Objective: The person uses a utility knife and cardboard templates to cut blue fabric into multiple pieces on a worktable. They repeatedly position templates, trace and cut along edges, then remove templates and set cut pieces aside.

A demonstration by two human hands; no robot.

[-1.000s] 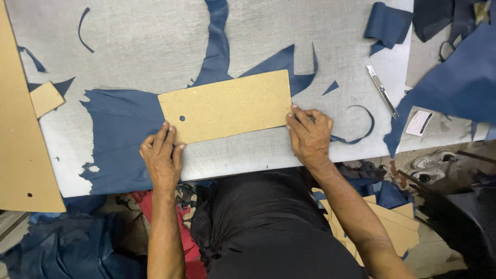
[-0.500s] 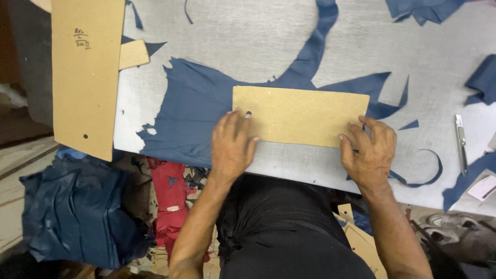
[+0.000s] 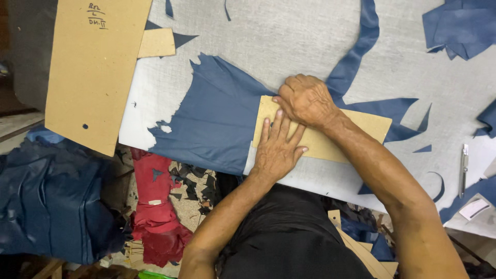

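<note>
Right now your left hand (image 3: 276, 150) lies flat on the near left end of the cardboard template (image 3: 330, 137), fingers (image 3: 281, 126) stretched out and slightly spread, pressing down. Your right hand (image 3: 307, 101) sits just beyond it, knuckles up, fingers curled over the template's far left corner; whether they pinch the edge or only press it, you cannot tell, since the fingertips are tucked under.

That template is a stiff, tan, matte board, long and rectangular, lying slantwise on a smooth, dark blue leather sheet (image 3: 217, 119) with ragged, cut-out edges. Both rest on the pale grey, finely textured worktop (image 3: 289, 36). Your forearm covers the template's middle, so its full outline is hidden.

Up left lies a larger tan board (image 3: 93, 72), partly overhanging the worktop edge, with a small hole near its lower corner. Thin blue offcuts (image 3: 361, 46) curl across the surface. A slim metal knife (image 3: 463, 170) lies at the right. Crumpled red leather (image 3: 155, 217) and blue leather (image 3: 46, 201) sit below the worktop, partly cut off.
</note>
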